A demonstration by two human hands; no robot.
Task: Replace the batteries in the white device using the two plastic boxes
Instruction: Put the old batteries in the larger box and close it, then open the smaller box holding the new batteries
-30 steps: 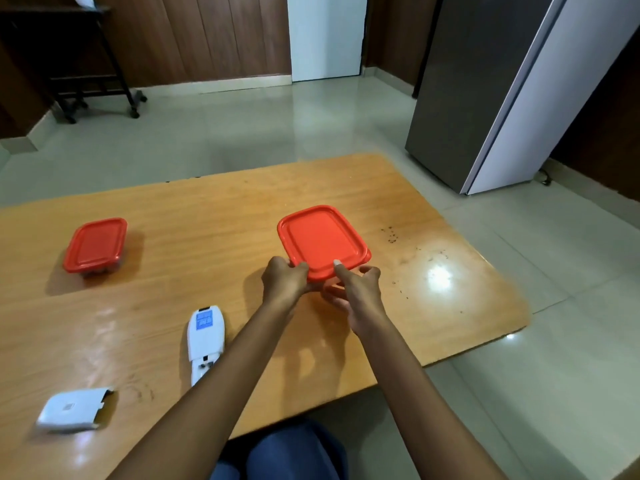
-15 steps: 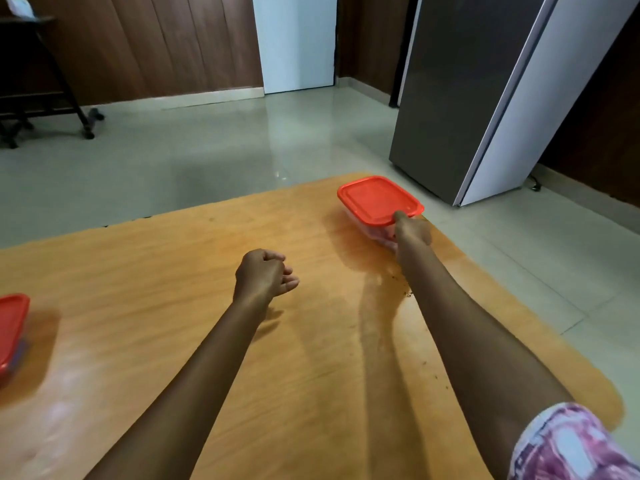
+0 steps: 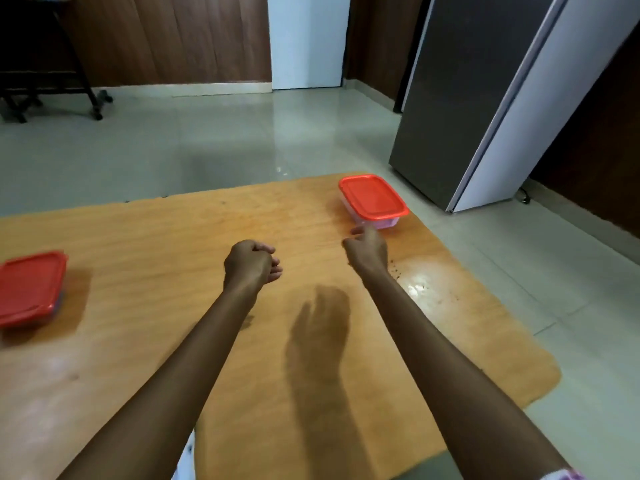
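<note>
Head view: right hand (image 3: pixel 367 249), loosely curled and empty, hovers just short of the far red-lidded box (image 3: pixel 373 201); left hand (image 3: pixel 252 261), a loose empty fist, sits well right of the other box (image 3: pixel 30 287). White device unseen. Best to leave both lids pressed shut.

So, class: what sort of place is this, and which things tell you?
Probably a home kitchen or dining room: a tall grey fridge beside a wooden table, two red-lidded plastic boxes and a tiled floor.
</note>
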